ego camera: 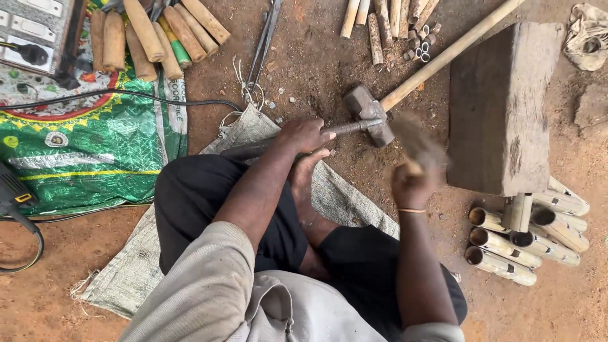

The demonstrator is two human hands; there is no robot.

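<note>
metal rod (345, 127) lies flat on the dirt floor (304, 57), gripped at its near end by my left hand (305, 135), fingers closed around it. its far end sits against the steel head of a sledgehammer (369, 114), which rests on the ground with its long wooden handle (453, 50) running up and to the right. my right hand (411, 183) is closed around a blurred brown striking tool (415, 142), raised just above and to the right of the hammer head; the blur hides its exact shape. one bare foot (306, 177) is pressed down beside the left hand.

judgement on progress: the rod is positioned and held and the work on it appears to be midway; i cannot tell from here how much it has been shaped.

outward: i sit on a woven sack (253, 130). a heavy wooden block (500, 107) stands to the right, with cut bamboo sections (506, 244) stacked below it. thin sticks and small rings (396, 25) lie at the top. wooden tool handles (152, 35) rest on a green printed sack (82, 155) at upper left, beside a switch board (35, 28) and a black cable (126, 95). long tongs (266, 38) lie nearby.
</note>
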